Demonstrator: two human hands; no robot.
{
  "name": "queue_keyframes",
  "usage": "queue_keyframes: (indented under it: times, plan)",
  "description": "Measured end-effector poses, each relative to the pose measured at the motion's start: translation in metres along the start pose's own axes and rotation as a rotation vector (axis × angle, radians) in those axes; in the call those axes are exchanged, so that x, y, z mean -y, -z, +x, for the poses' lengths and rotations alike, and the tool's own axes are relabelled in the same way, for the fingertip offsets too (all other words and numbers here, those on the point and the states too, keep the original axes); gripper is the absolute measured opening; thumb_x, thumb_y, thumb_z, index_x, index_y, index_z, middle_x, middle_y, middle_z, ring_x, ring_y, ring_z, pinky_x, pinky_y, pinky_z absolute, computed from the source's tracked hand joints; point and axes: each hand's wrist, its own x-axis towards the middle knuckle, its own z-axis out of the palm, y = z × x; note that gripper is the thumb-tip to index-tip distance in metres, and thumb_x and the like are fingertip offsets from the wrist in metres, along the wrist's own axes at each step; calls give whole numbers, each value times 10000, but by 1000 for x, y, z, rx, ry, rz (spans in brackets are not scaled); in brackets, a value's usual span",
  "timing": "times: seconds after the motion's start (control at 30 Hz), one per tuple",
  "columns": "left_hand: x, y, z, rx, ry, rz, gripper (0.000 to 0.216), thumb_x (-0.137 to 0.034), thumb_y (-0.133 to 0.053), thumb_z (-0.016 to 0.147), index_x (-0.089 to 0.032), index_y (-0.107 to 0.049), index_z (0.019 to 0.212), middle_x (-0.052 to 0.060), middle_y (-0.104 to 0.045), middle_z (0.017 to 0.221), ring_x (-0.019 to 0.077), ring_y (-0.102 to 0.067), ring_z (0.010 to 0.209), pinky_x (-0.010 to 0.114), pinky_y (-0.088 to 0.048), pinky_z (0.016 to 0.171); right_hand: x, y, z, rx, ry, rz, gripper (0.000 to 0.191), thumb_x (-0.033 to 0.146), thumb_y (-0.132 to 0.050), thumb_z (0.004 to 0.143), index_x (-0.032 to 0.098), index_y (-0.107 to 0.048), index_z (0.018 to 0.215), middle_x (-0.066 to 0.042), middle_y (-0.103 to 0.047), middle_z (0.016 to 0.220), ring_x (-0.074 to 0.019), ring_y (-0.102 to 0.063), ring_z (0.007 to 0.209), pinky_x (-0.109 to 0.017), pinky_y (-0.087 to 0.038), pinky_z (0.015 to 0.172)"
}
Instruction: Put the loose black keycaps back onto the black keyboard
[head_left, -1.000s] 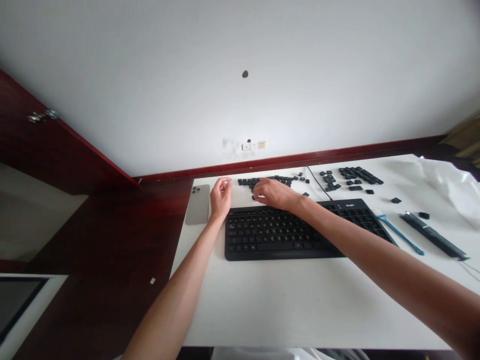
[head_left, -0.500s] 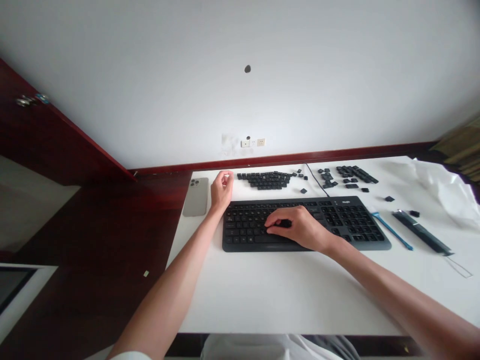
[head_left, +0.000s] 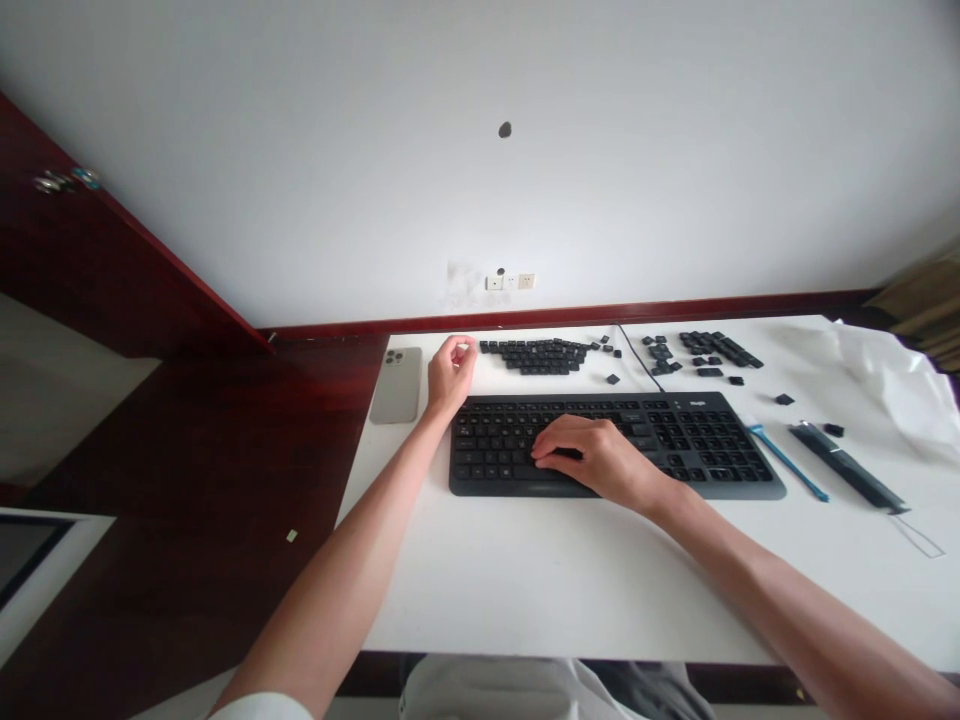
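Note:
A dark full-size keyboard [head_left: 540, 489] lies on the white table, with bare switch sockets showing in its right-hand number block. My right hand [head_left: 600, 455] is over its middle, thumb and fingertips pinched together low on the letter keys; whatever is between them is hidden. My left hand [head_left: 451, 375] rests by the keyboard's upper left corner, its fingers curled in and closed. If it holds anything, I cannot make it out. Just right of the left hand are rows of loose black keycaps [head_left: 544, 357]. More loose keycaps [head_left: 720, 348] lie behind the number block.
Left of the keyboard lies a phone [head_left: 396, 388], back up. To its right are a blue stick-like tool [head_left: 791, 463] and a dark flat strip [head_left: 847, 468] with a wire loop. White plastic sheeting [head_left: 892, 375] covers the far right corner. The keyboard cable [head_left: 639, 356] runs backward.
The camera view has shifted slightly. My right hand stays at nearly the same keys, with its fingers a little flatter and lower. My left hand keeps its place and curl.

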Motion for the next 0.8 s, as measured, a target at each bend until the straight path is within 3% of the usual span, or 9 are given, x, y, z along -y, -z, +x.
queue_keyframes:
  times: [0.27, 0.8]
  plan:
    - [1, 1, 0, -1, 18, 39, 132, -267, -622, 901, -209, -717, 973, -24, -562, 673, 144, -524, 640, 256, -358, 617, 10, 0, -1, 31, 94, -116, 182, 195, -611, 1006, 218, -792, 1003, -90, -781, 1021, -231, -738, 944, -375, -623, 823]
    - [-1, 0, -1, -6, 40, 72, 142, -197, -603, 877, -207, -722, 955, -23, -566, 674, 148, -523, 633, 264, -358, 618, 6, -2, -1, 46, 32, -81, 181, 209, -594, 1015, 227, -761, 946, -62, -768, 995, -203, -736, 900, -325, -591, 797]
